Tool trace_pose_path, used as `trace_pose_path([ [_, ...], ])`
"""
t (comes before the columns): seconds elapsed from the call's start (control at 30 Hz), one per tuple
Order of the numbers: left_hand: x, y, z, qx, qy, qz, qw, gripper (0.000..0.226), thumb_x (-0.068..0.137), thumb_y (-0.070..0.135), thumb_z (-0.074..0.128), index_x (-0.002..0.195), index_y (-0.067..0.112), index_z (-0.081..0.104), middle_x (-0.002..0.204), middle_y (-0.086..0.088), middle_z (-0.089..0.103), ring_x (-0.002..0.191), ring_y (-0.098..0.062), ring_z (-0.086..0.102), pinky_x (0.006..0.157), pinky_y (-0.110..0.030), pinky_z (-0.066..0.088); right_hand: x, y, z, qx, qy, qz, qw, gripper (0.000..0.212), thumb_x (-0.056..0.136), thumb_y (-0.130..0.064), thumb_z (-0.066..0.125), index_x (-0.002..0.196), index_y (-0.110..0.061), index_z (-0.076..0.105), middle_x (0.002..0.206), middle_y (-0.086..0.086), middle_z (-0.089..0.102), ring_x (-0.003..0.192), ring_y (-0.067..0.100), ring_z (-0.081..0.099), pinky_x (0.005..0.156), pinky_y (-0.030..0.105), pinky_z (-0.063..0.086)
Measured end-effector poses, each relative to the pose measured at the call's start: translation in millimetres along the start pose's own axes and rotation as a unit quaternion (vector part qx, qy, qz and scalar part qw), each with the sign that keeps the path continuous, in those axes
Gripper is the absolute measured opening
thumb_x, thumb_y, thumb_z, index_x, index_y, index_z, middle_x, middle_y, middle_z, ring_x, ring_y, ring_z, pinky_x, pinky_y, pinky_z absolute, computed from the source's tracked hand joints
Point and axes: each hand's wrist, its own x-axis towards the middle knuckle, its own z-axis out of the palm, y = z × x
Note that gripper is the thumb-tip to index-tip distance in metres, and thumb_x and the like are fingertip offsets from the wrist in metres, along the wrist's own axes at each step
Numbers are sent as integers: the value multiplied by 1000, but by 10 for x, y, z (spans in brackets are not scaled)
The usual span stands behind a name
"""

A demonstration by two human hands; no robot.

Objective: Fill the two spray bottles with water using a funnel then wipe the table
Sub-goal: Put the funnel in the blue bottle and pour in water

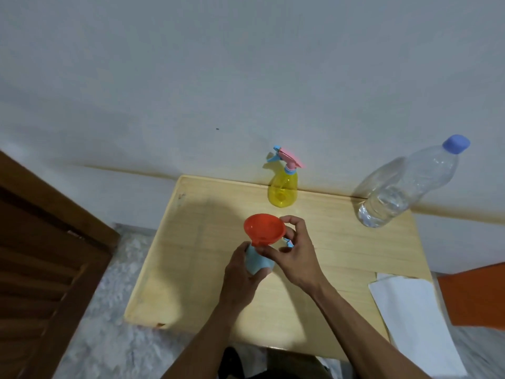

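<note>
Left hand (240, 272) grips my blue bottle (258, 262) at mid-desk (191, 269); my right hand (289, 253) pinches the red funnel (263, 228) sitting on its neck. Behind it stands the yellow bottle (282, 191).

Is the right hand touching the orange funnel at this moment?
Touching. In the head view the right hand pinches the orange funnel: thumb at its neck, a finger on its rim. The funnel sits on the blue bottle.

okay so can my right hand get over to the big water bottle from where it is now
Probably yes. The right hand is pinching the orange funnel, so it must let go first. The table between it and the water bottle looks bare.
</note>
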Motion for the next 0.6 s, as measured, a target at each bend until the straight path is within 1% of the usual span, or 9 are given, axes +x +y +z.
trace_pose_path([
  [0.07, -7, -7, -8, -1, -3, -5, 1000, 77, 76, 34, 85, 141, 12, 49, 130, -4, 64, 114, -20, 62, 90, -21, 49, -38, 20, 19, -17, -4, -4, 1000, 80, 63, -31, 97, 122, -37, 43, 117, -11, 72, 116, 7, 62, 89, 38, 54],
  [0.13, -4, 14, -13, -1, -1, -7, 1000, 71, 75, 23, 86, 137, 14, 52, 122, -3, 67, 107, -21, 65, 80, -6, 43, -72, 48, 32, -29, -10, -10, 999, 82, 60, -37, 97, 121, -37, 42, 117, -12, 71, 118, 7, 62, 92, 46, 54],
  [0.2, -3, 37, -21, 0, -1, -3, 1000, 69, 73, 17, 85, 133, 17, 53, 117, -1, 68, 104, -21, 66, 77, -3, 42, -111, 74, 38, -34, -8, -11, 999, 86, 56, -42, 97, 121, -36, 41, 115, -13, 72, 117, 8, 62, 93, 48, 53],
  [0.23, 0, 45, -22, 3, 0, 6, 1000, 68, 72, 17, 85, 133, 16, 54, 117, 0, 67, 104, -20, 65, 78, -4, 42, -130, 77, 37, -36, -5, -11, 999, 87, 55, -43, 97, 121, -35, 41, 114, -14, 71, 117, 8, 62, 93, 47, 53],
  [0.3, 0, 34, -23, 6, 0, 18, 1000, 69, 72, 15, 85, 134, 14, 54, 119, -1, 68, 105, -18, 65, 82, -9, 45, -167, 77, 34, -48, 1, -15, 999, 86, 55, -40, 98, 120, -34, 42, 111, -15, 70, 115, 5, 61, 90, 39, 54],
  [0.37, 1, 35, -33, 9, -1, 25, 1000, 69, 72, 17, 87, 133, 13, 54, 117, -3, 68, 104, -19, 65, 84, -23, 51, -198, 69, 28, -61, 3, -21, 998, 83, 59, -28, 98, 120, -32, 42, 114, -14, 67, 113, 1, 60, 83, 28, 53],
  [0.43, 5, 25, -38, 14, -5, 27, 1000, 69, 74, 24, 87, 133, 15, 54, 115, -3, 68, 103, -21, 66, 83, -33, 54, -214, 69, 29, -69, -1, -26, 997, 81, 62, -19, 96, 121, -29, 41, 120, -8, 65, 114, -1, 58, 76, 20, 51],
  [0.53, 15, -7, -56, 29, -11, 31, 999, 67, 75, 30, 85, 132, 13, 55, 114, -5, 68, 101, -26, 67, 81, -35, 53, -246, 82, 28, -86, 0, -37, 996, 78, 64, -16, 92, 122, -30, 41, 124, -8, 60, 119, 3, 55, 76, 18, 48],
  [0.6, 9, 5, -83, 33, -15, 38, 999, 73, 72, 37, 84, 134, 13, 54, 115, -3, 68, 101, -25, 67, 81, -34, 53, -272, 112, 4, -93, 6, -36, 995, 78, 64, -13, 91, 124, -29, 43, 124, -9, 60, 118, 4, 56, 77, 17, 44],
])
